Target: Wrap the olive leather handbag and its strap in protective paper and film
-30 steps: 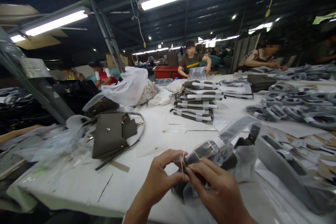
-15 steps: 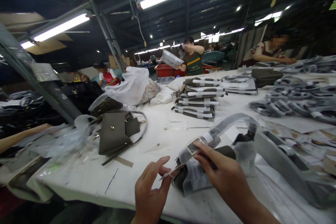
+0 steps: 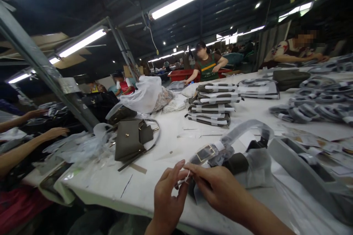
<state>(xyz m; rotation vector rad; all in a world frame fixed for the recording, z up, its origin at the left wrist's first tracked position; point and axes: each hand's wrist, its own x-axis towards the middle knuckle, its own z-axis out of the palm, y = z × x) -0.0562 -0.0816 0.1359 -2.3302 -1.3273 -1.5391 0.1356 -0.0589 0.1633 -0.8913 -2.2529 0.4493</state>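
Observation:
My left hand (image 3: 169, 194) pinches a small white tag with a thin white string (image 3: 187, 177) near the table's front edge. Against it, my right hand (image 3: 217, 187) has its fingertips closed at the same string, so the two hands nearly touch. Just behind them lies a dark olive bag (image 3: 235, 163), partly wrapped in translucent film, with a gold-framed buckle (image 3: 205, 153) on its strap. The film-wrapped strap (image 3: 242, 126) arches up behind. My right hand hides part of the bag.
An unwrapped olive bag (image 3: 129, 139) lies at left beside crumpled plastic (image 3: 79, 150). Stacked bag parts (image 3: 212, 108) stand behind, and a grey tray (image 3: 298, 176) is at right. Wrapped straps (image 3: 317, 99) lie beyond. Another person's arms reach in from the left; others work across the table.
My right hand has moved left from the buckle to the string at my left hand. The view has shifted left. Across the table, a person has lowered a wrapped item.

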